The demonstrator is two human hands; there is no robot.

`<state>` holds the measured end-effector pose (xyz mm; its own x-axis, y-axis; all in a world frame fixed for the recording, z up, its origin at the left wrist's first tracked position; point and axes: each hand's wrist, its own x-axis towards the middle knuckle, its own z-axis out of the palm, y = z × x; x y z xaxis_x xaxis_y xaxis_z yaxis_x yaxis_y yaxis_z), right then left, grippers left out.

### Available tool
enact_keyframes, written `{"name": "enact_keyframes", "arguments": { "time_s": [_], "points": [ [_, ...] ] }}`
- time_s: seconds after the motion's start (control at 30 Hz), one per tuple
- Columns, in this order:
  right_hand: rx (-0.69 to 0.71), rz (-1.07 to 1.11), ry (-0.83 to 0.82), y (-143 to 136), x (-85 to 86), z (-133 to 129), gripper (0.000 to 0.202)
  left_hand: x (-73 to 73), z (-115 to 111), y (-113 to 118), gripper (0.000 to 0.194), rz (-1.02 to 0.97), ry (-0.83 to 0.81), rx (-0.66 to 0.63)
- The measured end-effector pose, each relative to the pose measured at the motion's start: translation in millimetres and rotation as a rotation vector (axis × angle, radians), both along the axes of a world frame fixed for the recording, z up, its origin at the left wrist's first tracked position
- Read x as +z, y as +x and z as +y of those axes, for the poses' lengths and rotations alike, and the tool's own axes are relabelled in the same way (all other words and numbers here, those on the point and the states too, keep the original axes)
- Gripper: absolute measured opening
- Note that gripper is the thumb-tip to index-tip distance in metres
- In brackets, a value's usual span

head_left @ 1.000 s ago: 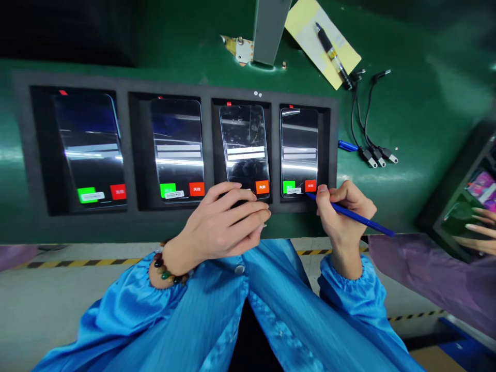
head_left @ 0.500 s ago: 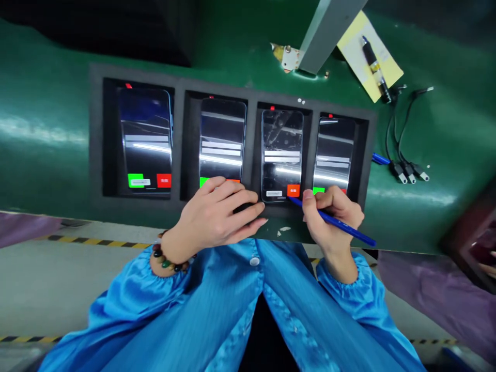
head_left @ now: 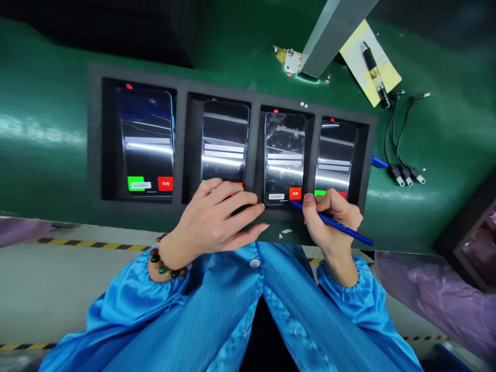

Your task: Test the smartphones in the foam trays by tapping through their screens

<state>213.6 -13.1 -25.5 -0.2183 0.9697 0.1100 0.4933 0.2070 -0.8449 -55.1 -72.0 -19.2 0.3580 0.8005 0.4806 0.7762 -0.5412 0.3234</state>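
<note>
A black foam tray holds several smartphones with dark, lit screens, each in its own slot. My right hand is closed round a blue pen, whose tip is at the lower edge of the third phone, just below its red square. My left hand lies over the tray's near rim with fingers stretched out, covering the bottom of the second phone. The leftmost phone shows a green and a red square. My right hand partly hides the bottom of the rightmost phone.
On the green table at right are black cables with metal plugs, another blue pen beside the tray, and a yellow note pad with a black pen. A grey metal post stands behind the tray.
The view has shifted slightly, so the tray and phones sit a little lower in the picture. Both hands keep nearly the same pose, and the blue pen stays at the third phone's lower edge.
</note>
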Motion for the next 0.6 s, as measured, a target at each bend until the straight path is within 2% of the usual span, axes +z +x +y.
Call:
{"name": "enact_keyframes", "arguments": {
  "time_s": [0.07,0.1,0.17,0.2,0.27,0.33,0.43,0.6],
  "points": [
    [-0.027,0.066,-0.003,1,1.3,0,0.047,-1.5,-8,-27,0.024,-0.064,0.114,0.145],
    [-0.046,0.111,-0.003,-1,2.5,0,0.045,-2.5,-13,-44,0.023,-0.106,0.184,0.285],
    [-0.070,0.186,-0.010,-10,6.1,0,0.039,-5.0,-25,-83,0.021,-0.194,0.241,0.670],
    [-0.061,0.196,-0.019,-19,8.3,-1,0.037,-6.6,-30,-101,0.023,-0.266,0.179,0.824],
    [0.017,0.181,-0.045,-42,12.7,-3,0.037,-11.0,-38,-131,0.027,-0.434,-0.015,0.967],
    [0.123,0.166,-0.061,-68,15.8,-7,0.040,-17.2,-40,-150,0.030,-0.567,-0.150,0.954],
    [0.205,0.129,-0.032,-100,16.0,-13,0.043,-26.9,-36,-162,0.030,-0.678,-0.200,0.915],
    [0.186,0.007,0.043,-114,12.5,-16,0.043,-34.2,-29,-163,0.024,-0.728,-0.185,0.890]
  ]
}}
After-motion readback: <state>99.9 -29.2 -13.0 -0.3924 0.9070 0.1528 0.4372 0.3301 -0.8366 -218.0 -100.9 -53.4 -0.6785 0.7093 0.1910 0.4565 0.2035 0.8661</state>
